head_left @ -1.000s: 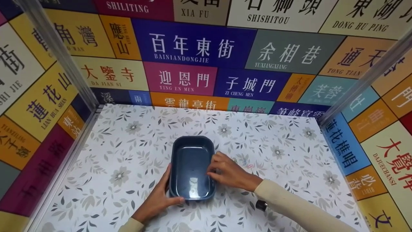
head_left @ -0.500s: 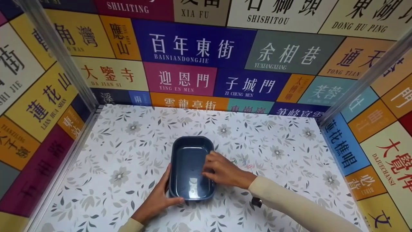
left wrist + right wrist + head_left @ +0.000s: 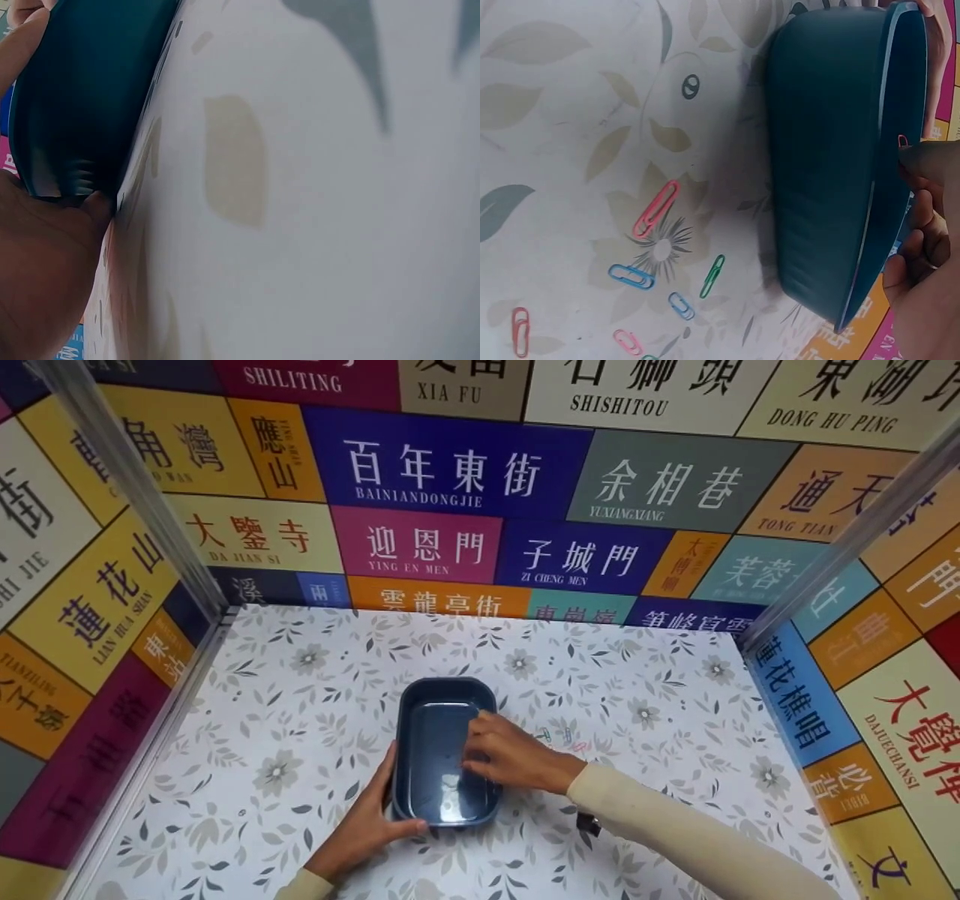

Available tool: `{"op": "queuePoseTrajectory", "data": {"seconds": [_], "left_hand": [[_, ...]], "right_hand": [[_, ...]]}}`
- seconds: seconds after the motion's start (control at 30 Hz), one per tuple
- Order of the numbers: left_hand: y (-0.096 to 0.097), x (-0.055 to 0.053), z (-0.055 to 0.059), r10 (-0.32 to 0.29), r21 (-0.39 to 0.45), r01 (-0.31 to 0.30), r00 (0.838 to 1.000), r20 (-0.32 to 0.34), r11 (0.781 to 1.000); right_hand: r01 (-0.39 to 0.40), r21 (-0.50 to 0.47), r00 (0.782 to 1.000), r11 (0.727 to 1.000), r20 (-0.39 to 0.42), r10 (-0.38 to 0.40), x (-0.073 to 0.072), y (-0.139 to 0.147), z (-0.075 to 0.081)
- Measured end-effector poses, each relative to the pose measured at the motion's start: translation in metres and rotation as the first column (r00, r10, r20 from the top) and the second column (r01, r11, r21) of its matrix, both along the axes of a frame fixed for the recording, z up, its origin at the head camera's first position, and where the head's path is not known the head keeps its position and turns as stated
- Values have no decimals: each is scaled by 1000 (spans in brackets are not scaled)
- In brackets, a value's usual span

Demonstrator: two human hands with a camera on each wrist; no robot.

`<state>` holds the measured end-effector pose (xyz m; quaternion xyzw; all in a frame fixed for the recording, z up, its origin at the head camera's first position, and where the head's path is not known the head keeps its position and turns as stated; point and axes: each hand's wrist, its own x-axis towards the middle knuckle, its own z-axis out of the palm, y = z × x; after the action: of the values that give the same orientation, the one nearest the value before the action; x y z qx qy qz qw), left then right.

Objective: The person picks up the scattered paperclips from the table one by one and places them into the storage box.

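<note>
A dark blue rectangular box without a lid stands on the table, its long side running away from me. My left hand grips its near left corner, thumb over the near end and fingers along the left side. Over the right rim reaches my right hand, fingertips above the inside of the box. Thumb and finger pinch a small red paper clip, which shows in the right wrist view. Several loose paper clips lie on the table right of the box, among them a pink paper clip and a green paper clip.
The table has a white covering with a leaf and flower print. Panels with large lettering wall it in at the back and both sides. Clear corner strips join the panels. A black device sits under the right wrist.
My right hand has moved left, from the box's right rim to over its inside. The left hand and the box have stayed in place.
</note>
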<state>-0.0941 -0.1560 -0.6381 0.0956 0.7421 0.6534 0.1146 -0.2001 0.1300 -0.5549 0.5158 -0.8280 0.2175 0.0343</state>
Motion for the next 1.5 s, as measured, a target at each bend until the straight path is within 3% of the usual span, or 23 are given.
{"op": "queuePoseTrajectory", "data": {"seconds": [0.17, 0.7, 1.17, 1.5], "left_hand": [[0, 0, 1, 6, -7, -5, 1000, 3, 1000], [-2, -1, 1, 17, -49, -17, 1000, 6, 999], [-3, -1, 2, -2, 8, 2, 999, 34, 1000], [-2, 0, 2, -7, 9, 7, 1000, 4, 1000]], "right_hand": [[-22, 7, 999, 1000, 33, 21, 1, -7, 2], [6, 39, 986, 999, 165, -12, -4, -34, 14], [12, 148, 986, 989, 161, -36, -7, -57, 12], [5, 189, 984, 982, 172, -38, -10, -71, 12]]}}
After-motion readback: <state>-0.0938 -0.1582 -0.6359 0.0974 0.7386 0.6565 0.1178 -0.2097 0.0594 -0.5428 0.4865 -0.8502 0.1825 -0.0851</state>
